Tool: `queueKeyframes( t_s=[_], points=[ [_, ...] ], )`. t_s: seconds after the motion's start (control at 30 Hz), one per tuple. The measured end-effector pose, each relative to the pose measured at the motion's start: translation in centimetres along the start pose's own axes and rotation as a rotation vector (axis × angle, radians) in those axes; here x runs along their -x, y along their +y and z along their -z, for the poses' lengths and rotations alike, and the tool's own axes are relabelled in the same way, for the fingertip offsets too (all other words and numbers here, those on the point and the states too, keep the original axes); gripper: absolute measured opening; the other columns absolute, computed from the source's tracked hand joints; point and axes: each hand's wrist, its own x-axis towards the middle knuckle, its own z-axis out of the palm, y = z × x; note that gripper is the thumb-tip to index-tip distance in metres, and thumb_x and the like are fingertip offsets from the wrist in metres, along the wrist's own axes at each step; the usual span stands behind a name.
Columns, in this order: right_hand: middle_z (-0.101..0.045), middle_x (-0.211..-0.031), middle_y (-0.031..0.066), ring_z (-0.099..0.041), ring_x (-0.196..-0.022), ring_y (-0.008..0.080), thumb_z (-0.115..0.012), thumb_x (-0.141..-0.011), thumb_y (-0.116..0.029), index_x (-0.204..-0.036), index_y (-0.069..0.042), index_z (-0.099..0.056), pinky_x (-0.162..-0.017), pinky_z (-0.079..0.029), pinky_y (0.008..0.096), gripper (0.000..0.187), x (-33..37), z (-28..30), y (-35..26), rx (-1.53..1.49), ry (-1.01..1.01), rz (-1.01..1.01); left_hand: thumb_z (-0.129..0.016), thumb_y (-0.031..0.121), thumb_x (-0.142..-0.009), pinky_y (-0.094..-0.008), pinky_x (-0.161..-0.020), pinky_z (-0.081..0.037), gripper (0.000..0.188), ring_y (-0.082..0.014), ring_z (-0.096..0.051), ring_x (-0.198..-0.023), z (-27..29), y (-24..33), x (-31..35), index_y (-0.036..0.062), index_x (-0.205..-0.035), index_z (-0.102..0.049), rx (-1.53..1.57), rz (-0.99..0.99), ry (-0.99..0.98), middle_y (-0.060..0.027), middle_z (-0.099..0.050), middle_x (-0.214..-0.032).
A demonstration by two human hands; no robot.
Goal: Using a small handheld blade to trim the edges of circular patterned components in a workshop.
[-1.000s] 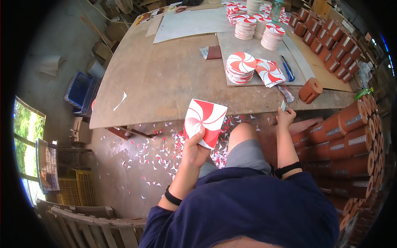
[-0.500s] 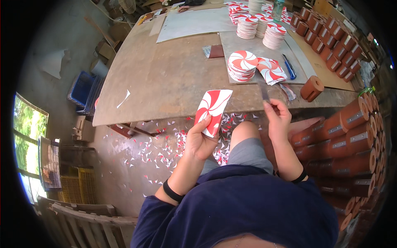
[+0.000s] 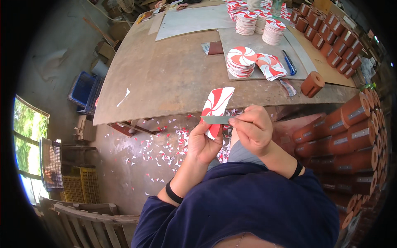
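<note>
Left hand (image 3: 203, 144): pinches a red-and-white swirl card (image 3: 218, 101) between thumb and fingers, with a narrow grip, just in front of the near edge of the bench (image 3: 153, 82).
Right hand (image 3: 254, 127): holds a flat grey blade (image 3: 216, 120) between thumb and curled fingers, level across the lower part of the card, with one end close to the left thumb; whether in contact with the card, cannot tell.
Card in hand: tilted, pointed at the upper right corner, so judged not yet fully rounded; partly hidden by blade and thumb.
Done, apparently: round-edged in the near disc stack (image 3: 241, 63) on the grey board (image 3: 258, 45), and likewise in the taller stacks (image 3: 273, 33) farther back.
Left over: seemingly cornered in the loose card pile (image 3: 271, 67), just right of the near stack.
Floor scraps (image 3: 178, 142): lie scattered, red and white, below the bench; suggest plenty of trimming done.
Blue cutter (image 3: 290, 63): lies beside the loose pile, well apart from both hands.
</note>
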Motion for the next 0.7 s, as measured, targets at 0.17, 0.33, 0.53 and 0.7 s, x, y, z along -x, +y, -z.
queueKeyframes(
  t_s=[0.17, 0.33, 0.53, 0.7],
  points=[
    [-0.051, -0.072, 0.0022, -0.046, -0.061, 0.0186, -0.064, -0.056, 0.006, -0.076, -0.006, -0.06, -0.056, -0.041, 0.0301, 0.023, 0.3, 0.0, -0.1, 0.078, -0.005, 0.031, -0.047, 0.0, -0.076, -0.0275, -0.068, -0.053, 0.021, -0.0226, -0.055, -0.084, 0.6, 0.1, -0.2, -0.0024, -0.097, -0.046, -0.008, 0.065, -0.014, -0.0137, -0.052, -0.092],
    [-0.051, -0.072, 0.0001, -0.044, -0.063, 0.0167, -0.061, -0.055, -0.006, -0.079, -0.006, -0.063, -0.052, -0.038, 0.0274, 0.024, 0.2, 0.0, 0.1, 0.164, 0.021, 0.12, -0.047, 0.001, -0.078, -0.0282, -0.069, -0.052, 0.022, -0.0211, -0.057, -0.083, 0.3, -0.1, -0.1, 0.0026, -0.1, -0.045, 0.01, 0.092, -0.032, -0.0109, -0.054, -0.093],
    [-0.051, -0.071, 0.0001, -0.044, -0.061, 0.0161, -0.06, -0.057, -0.008, -0.078, -0.006, -0.063, -0.052, -0.038, 0.0271, 0.022, 0.0, 0.1, 0.4, 0.214, 0.047, 0.17, -0.046, 0.0, -0.078, -0.0281, -0.069, -0.052, 0.023, -0.0211, -0.057, -0.084, -0.2, -0.4, 0.3, 0.0007, -0.101, -0.044, 0.0, 0.091, -0.006, -0.0111, -0.054, -0.095],
    [-0.05, -0.071, 0.0001, -0.044, -0.06, 0.0157, -0.06, -0.057, -0.007, -0.078, -0.006, -0.063, -0.052, -0.038, 0.027, 0.022, -0.2, 0.5, 0.8, 0.229, 0.025, 0.175, -0.045, -0.001, -0.078, -0.0289, -0.07, -0.052, 0.024, -0.0201, -0.057, -0.084, -0.9, -0.7, 0.6, -0.0005, -0.102, -0.044, -0.031, 0.066, -0.046, -0.0111, -0.054, -0.096]
  ],
)
